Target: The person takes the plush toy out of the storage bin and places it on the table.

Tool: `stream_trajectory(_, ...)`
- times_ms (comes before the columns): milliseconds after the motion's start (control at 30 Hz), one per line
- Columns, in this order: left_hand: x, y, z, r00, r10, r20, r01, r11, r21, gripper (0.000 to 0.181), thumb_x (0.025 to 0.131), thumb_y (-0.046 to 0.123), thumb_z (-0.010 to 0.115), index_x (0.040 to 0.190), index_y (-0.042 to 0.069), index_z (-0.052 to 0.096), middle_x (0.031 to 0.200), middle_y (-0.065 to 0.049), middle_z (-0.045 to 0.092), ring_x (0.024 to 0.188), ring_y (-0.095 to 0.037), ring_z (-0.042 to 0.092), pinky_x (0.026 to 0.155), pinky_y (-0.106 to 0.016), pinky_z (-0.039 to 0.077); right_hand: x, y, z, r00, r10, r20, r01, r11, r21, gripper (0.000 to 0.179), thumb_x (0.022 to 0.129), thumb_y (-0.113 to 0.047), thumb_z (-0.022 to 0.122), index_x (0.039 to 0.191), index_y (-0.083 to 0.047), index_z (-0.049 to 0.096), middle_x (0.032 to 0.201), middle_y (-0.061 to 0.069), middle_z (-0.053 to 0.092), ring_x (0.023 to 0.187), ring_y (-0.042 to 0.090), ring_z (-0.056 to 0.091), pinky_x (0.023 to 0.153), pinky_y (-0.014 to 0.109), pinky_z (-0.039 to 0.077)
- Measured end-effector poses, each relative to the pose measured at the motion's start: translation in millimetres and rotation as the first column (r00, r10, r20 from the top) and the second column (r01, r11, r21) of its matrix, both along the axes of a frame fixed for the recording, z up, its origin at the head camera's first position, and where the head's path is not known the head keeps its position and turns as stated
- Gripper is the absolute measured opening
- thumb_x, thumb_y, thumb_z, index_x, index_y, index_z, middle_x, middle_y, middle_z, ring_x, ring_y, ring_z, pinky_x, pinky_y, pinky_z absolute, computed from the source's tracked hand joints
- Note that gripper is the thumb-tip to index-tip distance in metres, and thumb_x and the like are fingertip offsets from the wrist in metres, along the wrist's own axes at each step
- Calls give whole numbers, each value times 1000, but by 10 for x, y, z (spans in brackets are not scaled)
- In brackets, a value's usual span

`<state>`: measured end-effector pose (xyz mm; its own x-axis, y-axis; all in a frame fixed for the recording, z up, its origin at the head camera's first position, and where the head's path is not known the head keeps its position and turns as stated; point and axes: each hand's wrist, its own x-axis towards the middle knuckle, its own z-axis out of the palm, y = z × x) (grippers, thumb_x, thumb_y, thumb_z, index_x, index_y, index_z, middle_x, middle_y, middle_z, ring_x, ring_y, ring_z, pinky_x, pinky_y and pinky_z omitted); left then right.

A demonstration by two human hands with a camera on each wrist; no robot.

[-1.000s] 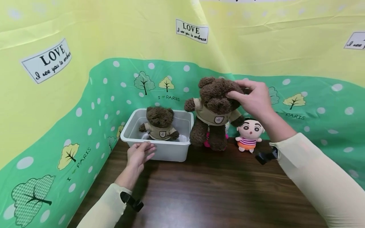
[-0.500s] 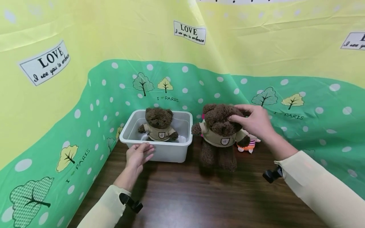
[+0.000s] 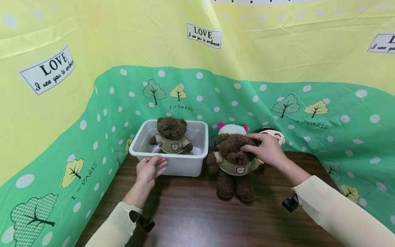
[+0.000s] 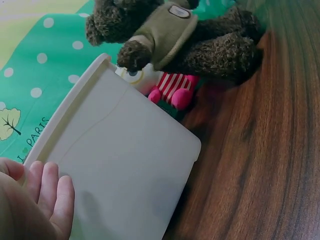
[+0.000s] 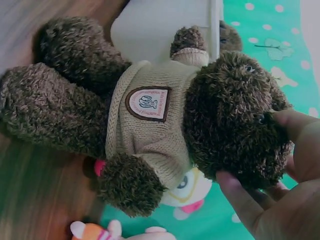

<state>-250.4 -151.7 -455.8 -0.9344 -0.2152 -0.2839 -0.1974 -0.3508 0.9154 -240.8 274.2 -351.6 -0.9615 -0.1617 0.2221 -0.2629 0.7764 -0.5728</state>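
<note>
My right hand point(image 3: 266, 149) grips the head of a brown teddy bear point(image 3: 237, 168) in a beige knit sweater with a badge. The bear is upright, its feet low over the tabletop. In the right wrist view, fingers and thumb of the right hand point(image 5: 280, 185) close round its fuzzy head point(image 5: 235, 120). My left hand point(image 3: 149, 169) holds the front rim of a grey plastic bin point(image 3: 185, 164), thumb at the rim and fingers against the outer wall, as the left wrist view shows. Inside the bin sits a smaller-looking matching teddy bear point(image 3: 172, 135).
Behind the held bear stands a plush toy point(image 3: 232, 129) with a white head and pink ears, mostly hidden. A black-haired plush doll point(image 3: 276, 133) is partly covered by the right hand. Printed cloth point(image 3: 123, 92) walls the back and left of the dark wooden table point(image 3: 191, 212).
My right hand has brought the teddy bear down from beside the bin's right end, toward me, to the tabletop. The left hand stays at the bin's rim.
</note>
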Motion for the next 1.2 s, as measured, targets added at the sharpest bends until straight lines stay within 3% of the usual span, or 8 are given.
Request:
stream_trajectory(100,-4,2,-11,1000,2,-5,-2,1000,7,22,95,15,67,111,7,54,97,-5,80,87,-15,78,79,-34,64,2,10,-70,1000,10,4,-10,1000,8,58,92,-40,76,138,-7,63,139,23,62,94,38,68,85,53,55)
stream_trajectory(200,-4,-1,-14,1000,3,-12,-3,1000,12,23,95,15,68,111,7,53,96,-4,80,87,-15,78,77,-34,64,0,18,-139,1000,17,17,-17,1000,21,58,91,-41,78,137,-7,65,139,23,63,126,44,58,97,63,51)
stream_trajectory(367,2,-9,-12,1000,8,-16,-8,1000,13,22,96,15,67,111,7,53,96,-4,80,86,-15,78,76,-33,65,-12,12,-243,999,23,40,-26,998,64,60,89,-42,80,136,-8,65,140,22,62,127,48,57,105,79,33)
stream_trajectory(600,13,-15,-6,1000,0,-12,0,1000,10,25,95,16,69,112,7,53,93,-2,80,86,-15,78,79,-35,64,-61,16,-342,996,46,75,-54,992,114,65,90,-42,79,141,-5,61,145,24,58,104,37,70,88,57,52)
stream_trajectory(800,13,-13,2,1000,1,-15,-1,1000,5,25,95,16,69,112,7,53,94,-3,80,86,-15,78,79,-35,64,-104,12,-357,996,19,90,-30,992,122,71,89,-48,78,143,-7,58,147,25,55,105,41,68,94,68,47)
stream_trajectory(967,6,-21,-2,1000,5,-16,-5,1000,-1,25,95,16,68,112,7,53,94,-3,80,86,-15,78,79,-35,64,-175,9,-346,992,-16,123,-2,991,137,75,90,-53,75,147,-9,55,154,26,47,129,54,51,103,87,21)
stream_trajectory(1067,3,-16,-5,1000,7,-16,-7,1000,-5,25,95,16,68,112,7,53,94,-4,80,86,-15,78,79,-35,64,-220,21,-333,989,-35,141,14,988,153,75,90,-55,74,148,-11,55,154,26,47,133,58,44,94,96,2)
stream_trajectory(1200,7,-1,-3,1000,12,-15,-12,1000,-2,24,95,15,68,112,7,53,97,-6,80,86,-16,78,78,-35,64,-265,43,-317,988,-38,150,13,986,166,73,90,-55,73,148,-13,55,151,26,50,133,61,43,85,98,-4)
